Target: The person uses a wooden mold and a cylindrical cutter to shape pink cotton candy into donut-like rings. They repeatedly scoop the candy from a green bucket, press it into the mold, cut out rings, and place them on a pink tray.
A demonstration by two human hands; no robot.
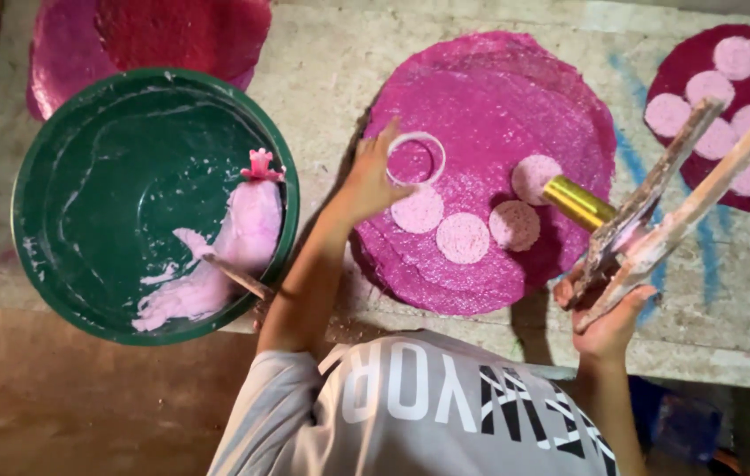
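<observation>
A: At the centre of the frame a white ring [417, 159] is pressed onto the big magenta disc [498, 97] by the left hand [366, 181]. The fingers [388, 137] are spread round the ring's left edge, so the grip is loosely open, resting on the ring rather than closed round it.

B: And just below the ring, four pale pink rounds [463, 238] are seen laid in a curve on the disc, running down and then up towards the right.

A: At lower right, the right hand [608, 317] is wrapped tight round two paste-smeared wooden sticks [683, 189]. They are held slanting up towards the upper right corner. The grip is closed firmly on their lower ends.

B: A shiny gold tube [578, 203] is seen beside those sticks, its end touching one pale round. Whether it is gripped too cannot be told.

A: At left, a green basin [66, 159] is set on the counter [322, 70], with pale pink paste [247, 225] heaped against its right wall and a thin stick [234, 275] lying in it.

B: At far right, a dark red disc [683, 70] is already covered with pale rounds. More pink and red discs [181, 31] are stacked at upper left.

A: A grey printed shirt [410, 414] fills the bottom of the frame.
</observation>
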